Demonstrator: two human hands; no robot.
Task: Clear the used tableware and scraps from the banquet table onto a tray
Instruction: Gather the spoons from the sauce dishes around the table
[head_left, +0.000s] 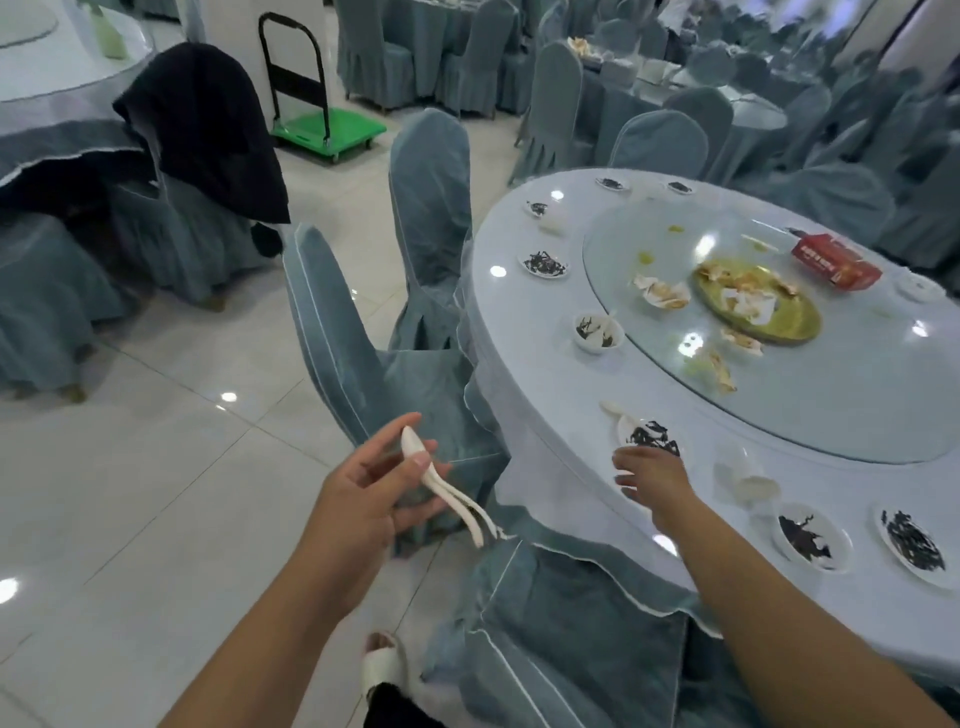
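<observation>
While white spoons (451, 493) are pinched between thumb and fingers of the left hand (363, 499), held off the table's edge above a covered chair (358, 364), the right hand (652, 480) is stretched over the banquet table (540, 374), fingers loose and nothing gripped, just beside a small plate (649, 435) of dark scraps. Similar plates (543, 264) are ranged round the rim. A glass turntable (841, 405) is littered with crumpled napkins (662, 292), a gold dish (789, 325) and a red box (836, 262). A second covered chair (571, 634) is wedged between person and table.
</observation>
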